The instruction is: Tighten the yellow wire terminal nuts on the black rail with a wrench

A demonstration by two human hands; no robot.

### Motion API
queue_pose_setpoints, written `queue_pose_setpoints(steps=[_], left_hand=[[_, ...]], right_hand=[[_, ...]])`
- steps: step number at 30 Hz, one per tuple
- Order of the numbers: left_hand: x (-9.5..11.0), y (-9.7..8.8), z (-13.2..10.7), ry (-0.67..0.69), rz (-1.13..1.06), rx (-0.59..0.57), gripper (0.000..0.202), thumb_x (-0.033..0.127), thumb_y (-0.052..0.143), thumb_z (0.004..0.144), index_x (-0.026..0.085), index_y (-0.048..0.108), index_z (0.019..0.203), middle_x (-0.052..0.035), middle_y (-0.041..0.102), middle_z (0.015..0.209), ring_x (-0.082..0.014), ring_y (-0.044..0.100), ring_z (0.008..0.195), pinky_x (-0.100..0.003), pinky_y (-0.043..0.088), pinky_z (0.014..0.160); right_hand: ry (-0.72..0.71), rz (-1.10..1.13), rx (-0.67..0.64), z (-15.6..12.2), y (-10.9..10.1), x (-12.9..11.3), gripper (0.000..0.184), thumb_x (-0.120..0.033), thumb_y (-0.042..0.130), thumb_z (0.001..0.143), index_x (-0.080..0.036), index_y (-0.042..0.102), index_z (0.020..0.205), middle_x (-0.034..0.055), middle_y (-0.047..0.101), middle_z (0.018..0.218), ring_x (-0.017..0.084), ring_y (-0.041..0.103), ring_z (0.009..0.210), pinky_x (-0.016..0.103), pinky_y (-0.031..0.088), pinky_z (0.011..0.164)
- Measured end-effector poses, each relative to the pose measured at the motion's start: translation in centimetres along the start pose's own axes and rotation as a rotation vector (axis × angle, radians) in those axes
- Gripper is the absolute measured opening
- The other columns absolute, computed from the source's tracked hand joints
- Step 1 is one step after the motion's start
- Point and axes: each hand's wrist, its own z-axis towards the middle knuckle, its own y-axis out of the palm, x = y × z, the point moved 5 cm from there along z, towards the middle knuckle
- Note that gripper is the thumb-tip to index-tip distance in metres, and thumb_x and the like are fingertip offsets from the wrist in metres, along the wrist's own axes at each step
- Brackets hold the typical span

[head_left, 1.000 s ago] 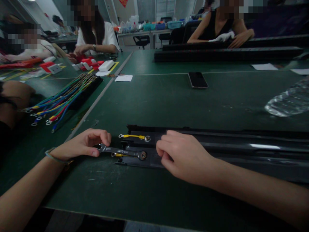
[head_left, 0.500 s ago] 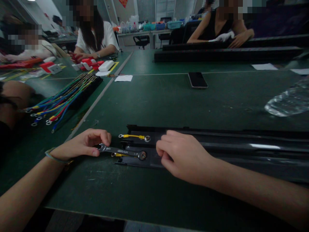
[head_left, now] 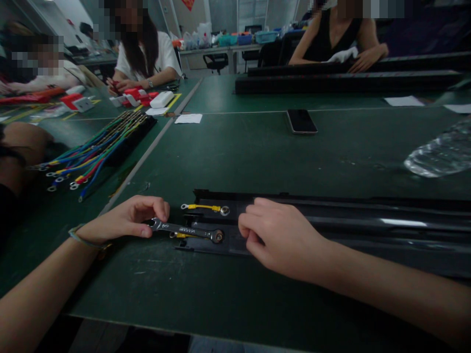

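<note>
My left hand (head_left: 138, 217) pinches the open end of a silver combination wrench (head_left: 189, 230) between thumb and fingers. The wrench's ring end sits around a fastener on the lower yellow lead (head_left: 183, 236), which the wrench partly covers. Just behind it, another short yellow lead (head_left: 200, 207) with ring terminals is attached to the long black profile (head_left: 353, 211) by a round silver fastener. My right hand (head_left: 274, 235) is over the profile, to the right of the ring end, with its fingers curled closed. Whatever these fingers may hold is hidden.
A bundle of coloured leads with ring terminals (head_left: 99, 152) lies left. A phone (head_left: 301, 121) and a clear plastic bottle (head_left: 441, 149) lie beyond the profile. More black profiles (head_left: 346, 83) lie farther back. Co-workers sit across the green table (head_left: 235, 152).
My hands and the wrench stay practically where they were. Across the table, the co-worker in white has shifted their hands slightly, and the one in black has leaned a little to the right.
</note>
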Motion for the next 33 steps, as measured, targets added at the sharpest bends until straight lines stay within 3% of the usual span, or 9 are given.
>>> queue_pose_setpoints(steps=[33], left_hand=[[0.10, 0.07, 0.10, 0.006, 0.010, -0.015, 0.024, 0.035, 0.064, 0.068, 0.017, 0.055, 0.080, -0.0007, 0.050, 0.075, -0.0145, 0.045, 0.067, -0.024, 0.036, 0.057]], right_hand=[[-0.006, -0.001, 0.011, -0.06, 0.11, 0.04, 0.008, -0.013, 0.044, 0.069, -0.017, 0.051, 0.066, -0.0002, 0.051, 0.067, 0.013, 0.036, 0.064, 0.025, 0.024, 0.052]])
